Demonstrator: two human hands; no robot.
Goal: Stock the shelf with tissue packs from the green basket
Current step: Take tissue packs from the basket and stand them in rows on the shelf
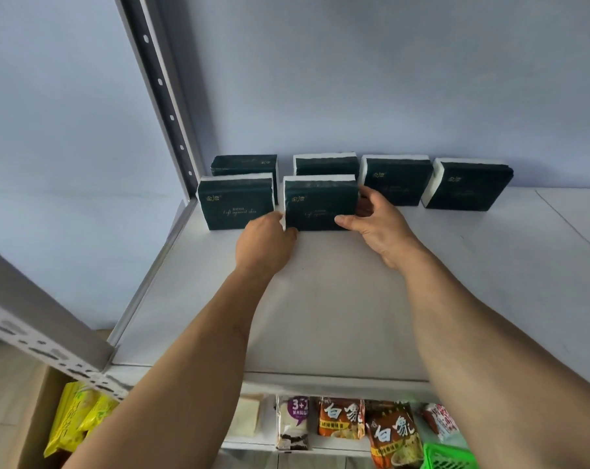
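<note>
White metal shelf (320,299) against a pale blue wall: both hands, left hand (265,243) and right hand (376,221), grip the sides of an upright dark green plastic-wrapped tissue pack (320,203) in the front row; probably light, soft, squashable.

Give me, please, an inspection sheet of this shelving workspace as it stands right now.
Surface: white shelf, front part bare.
Job's things: six dark green tissue packs upright near the back wall; the held pack stands in the front row beside the front-left pack; a corner of the green basket shows at the lower right.
Clutter: nothing seen on this shelf.
Grippers: left hand grips the held pack's lower left corner; right hand grips its right side.
Cables: nothing seen.
Surroundings: noodle packets on the shelf below; yellow packets in a cardboard box at lower left; perforated metal upright; blue wall.
</note>
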